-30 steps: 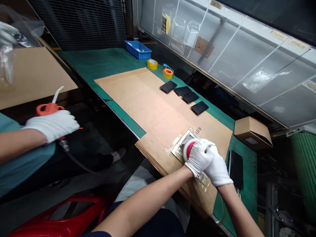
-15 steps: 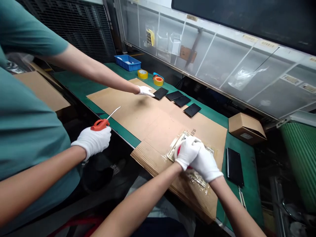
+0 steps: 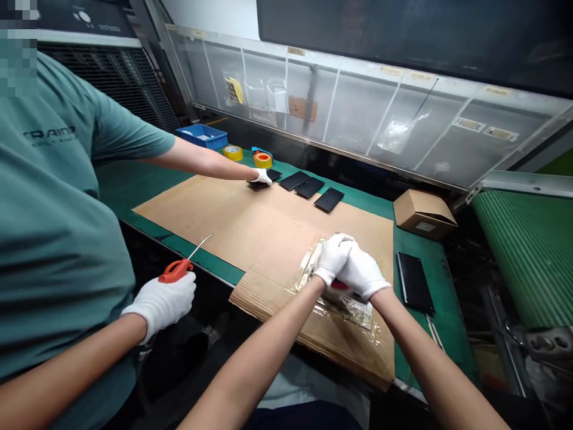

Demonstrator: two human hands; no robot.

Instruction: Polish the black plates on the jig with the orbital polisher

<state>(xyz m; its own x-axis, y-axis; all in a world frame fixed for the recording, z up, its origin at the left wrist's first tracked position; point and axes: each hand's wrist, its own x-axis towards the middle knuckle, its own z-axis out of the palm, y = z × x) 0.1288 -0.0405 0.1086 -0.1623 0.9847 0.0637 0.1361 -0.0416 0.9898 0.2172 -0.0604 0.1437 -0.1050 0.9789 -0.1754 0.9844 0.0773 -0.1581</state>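
My left hand (image 3: 332, 259) and my right hand (image 3: 362, 273), both in white gloves, are clasped together over a clear plastic bag (image 3: 353, 313). Under them shows a sliver of a red-cored tape roll (image 3: 340, 285), which the gloves mostly hide. The bag lies crumpled on a flattened cardboard sheet (image 3: 250, 239), near its front edge. Several black flat panels (image 3: 329, 199) lie at the sheet's far edge, well beyond my hands. Another black panel (image 3: 414, 282) rests on the green mat (image 3: 421, 251) to my right.
A co-worker in a green shirt (image 3: 49, 209) stands at left, one gloved hand (image 3: 262, 177) on a far black panel (image 3: 258, 186), the other holding an orange-handled air blow gun (image 3: 175, 271). Beyond lie tape rolls (image 3: 262, 159), a blue crate (image 3: 201, 136) and a small carton (image 3: 424, 216).
The view has swung left and back. The co-worker's gloved hand has reached farther along the sheet to a black panel. My hands have closed over the roll, hiding most of it.
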